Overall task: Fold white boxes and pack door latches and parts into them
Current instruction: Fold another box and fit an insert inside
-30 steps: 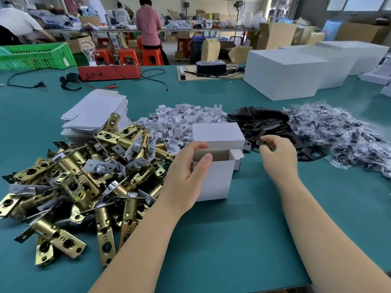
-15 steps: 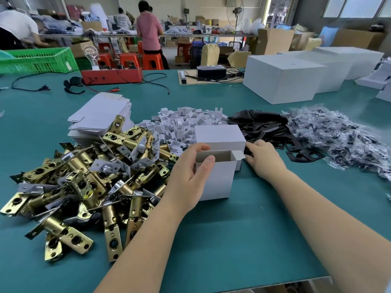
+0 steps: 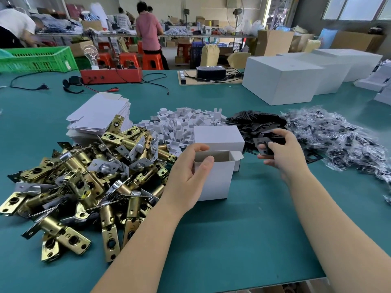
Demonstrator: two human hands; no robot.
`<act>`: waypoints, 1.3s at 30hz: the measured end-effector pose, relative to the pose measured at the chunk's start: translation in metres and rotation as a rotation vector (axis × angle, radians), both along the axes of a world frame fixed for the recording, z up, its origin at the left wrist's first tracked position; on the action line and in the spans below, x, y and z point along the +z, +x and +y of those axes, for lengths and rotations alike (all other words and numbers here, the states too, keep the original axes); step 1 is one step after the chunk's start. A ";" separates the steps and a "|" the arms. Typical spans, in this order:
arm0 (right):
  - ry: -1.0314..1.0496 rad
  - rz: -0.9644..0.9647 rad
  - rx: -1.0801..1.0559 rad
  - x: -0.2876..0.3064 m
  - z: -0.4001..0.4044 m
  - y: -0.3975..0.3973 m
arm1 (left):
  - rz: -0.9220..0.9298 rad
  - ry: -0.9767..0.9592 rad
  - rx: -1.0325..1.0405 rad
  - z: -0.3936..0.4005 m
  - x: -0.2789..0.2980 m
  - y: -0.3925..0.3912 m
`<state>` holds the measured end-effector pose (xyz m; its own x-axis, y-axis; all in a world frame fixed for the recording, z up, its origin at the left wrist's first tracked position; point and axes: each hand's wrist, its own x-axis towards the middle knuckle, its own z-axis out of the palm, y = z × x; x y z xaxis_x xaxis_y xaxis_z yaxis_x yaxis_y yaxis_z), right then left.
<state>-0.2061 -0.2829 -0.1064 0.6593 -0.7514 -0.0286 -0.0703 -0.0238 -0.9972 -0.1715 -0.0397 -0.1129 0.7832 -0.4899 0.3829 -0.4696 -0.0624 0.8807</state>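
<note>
Gripping the near left edge of the open white box (image 3: pixel 213 182), the left hand (image 3: pixel 188 176) hooks its thumb over the rim while the fingers press the outer wall. Just right of the box, the right hand (image 3: pixel 283 153) pinches a black plate (image 3: pixel 263 145) between thumb and fingertips, lifted above the black plate pile (image 3: pixel 254 123). Upright on the teal table (image 3: pixel 243 240), the box has its lid flap raised behind it. Brass door latches (image 3: pixel 84 176) lie heaped to its left, small white card inserts (image 3: pixel 186 121) behind it, and bagged parts (image 3: pixel 338 136) farther right.
</note>
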 end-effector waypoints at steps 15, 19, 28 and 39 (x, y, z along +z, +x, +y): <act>-0.139 -0.285 0.081 -0.003 0.014 -0.020 | 0.071 -0.057 -0.039 0.001 0.003 -0.003; -0.308 -0.359 0.319 0.034 0.035 -0.021 | 0.212 -0.164 -0.027 0.000 0.002 -0.001; -0.768 -0.168 0.673 0.066 0.074 -0.018 | 0.314 -0.255 -0.097 -0.001 0.006 0.003; -1.150 -0.033 0.690 0.074 0.077 -0.022 | 0.254 -0.203 -0.071 -0.002 0.006 0.002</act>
